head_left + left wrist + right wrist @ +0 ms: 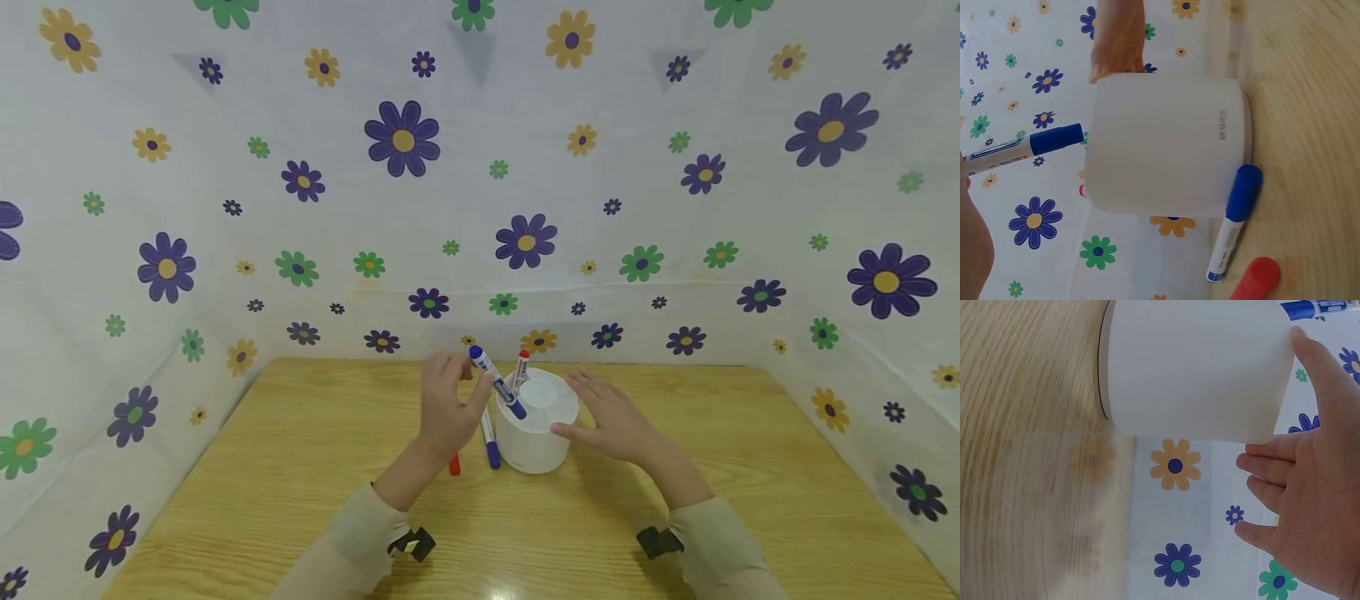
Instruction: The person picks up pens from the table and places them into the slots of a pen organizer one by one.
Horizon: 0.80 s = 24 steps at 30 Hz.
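My left hand [448,408] pinches a blue marker [498,382] and holds it tilted over the white round holder [534,450], capped end down. A red-ended marker [521,371] stands in the holder. At the holder's right side is my right hand [617,423], its fingers fairly straight and spread; the thumb and a finger touch the rim in the right wrist view. On the table left of the holder lies another blue marker [1229,234]. Beside it is a red marker [1256,279], partly hidden behind my left hand in the head view.
The wooden table [315,467] carries the holder near its back edge. A white cloth [480,200] printed with flowers hangs behind the table and along both sides. Each wrist wears a dark strap mount, like the left one [412,543].
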Each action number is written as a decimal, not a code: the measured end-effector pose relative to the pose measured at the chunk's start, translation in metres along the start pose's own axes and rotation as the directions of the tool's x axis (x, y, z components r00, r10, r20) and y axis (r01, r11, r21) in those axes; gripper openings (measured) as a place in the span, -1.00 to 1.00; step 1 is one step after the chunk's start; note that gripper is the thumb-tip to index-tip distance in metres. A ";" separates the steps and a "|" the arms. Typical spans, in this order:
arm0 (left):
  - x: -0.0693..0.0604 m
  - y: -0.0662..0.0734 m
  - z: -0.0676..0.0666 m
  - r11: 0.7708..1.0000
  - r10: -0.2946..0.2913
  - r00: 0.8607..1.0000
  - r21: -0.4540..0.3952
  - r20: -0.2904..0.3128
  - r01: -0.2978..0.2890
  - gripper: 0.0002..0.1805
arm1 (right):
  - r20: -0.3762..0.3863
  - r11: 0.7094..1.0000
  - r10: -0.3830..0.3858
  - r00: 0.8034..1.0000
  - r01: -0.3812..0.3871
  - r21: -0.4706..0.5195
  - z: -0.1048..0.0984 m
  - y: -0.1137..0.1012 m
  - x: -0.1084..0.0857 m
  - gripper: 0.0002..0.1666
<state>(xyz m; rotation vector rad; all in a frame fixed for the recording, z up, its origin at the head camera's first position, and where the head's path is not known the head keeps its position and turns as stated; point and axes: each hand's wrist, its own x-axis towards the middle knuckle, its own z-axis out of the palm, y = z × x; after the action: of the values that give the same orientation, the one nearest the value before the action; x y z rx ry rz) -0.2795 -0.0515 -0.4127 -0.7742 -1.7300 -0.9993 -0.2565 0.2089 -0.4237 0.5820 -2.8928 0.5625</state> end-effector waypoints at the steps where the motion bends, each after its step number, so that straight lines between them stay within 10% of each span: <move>1: -0.002 -0.001 0.001 1.000 0.007 1.000 0.003 0.015 -0.007 -0.76 | 0.000 1.000 -0.002 1.000 0.002 -0.001 0.000 0.000 0.000 0.05; 14: -0.012 -0.004 -0.012 0.990 0.091 0.950 0.077 0.297 -0.118 -0.75 | -0.014 1.000 -0.011 1.000 0.011 -0.006 0.002 0.000 0.000 0.04; 24: -0.017 -0.008 -0.012 0.991 0.077 0.929 0.073 0.362 -0.111 -0.83 | -0.016 1.000 -0.013 1.000 0.013 -0.006 0.002 0.001 -0.001 0.03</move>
<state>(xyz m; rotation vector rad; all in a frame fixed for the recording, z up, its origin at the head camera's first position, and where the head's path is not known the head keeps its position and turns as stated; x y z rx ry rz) -0.2753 -0.0667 -0.4289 -1.0181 -2.0126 -0.7372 -0.2562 0.2092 -0.4260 0.5919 -2.8731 0.5540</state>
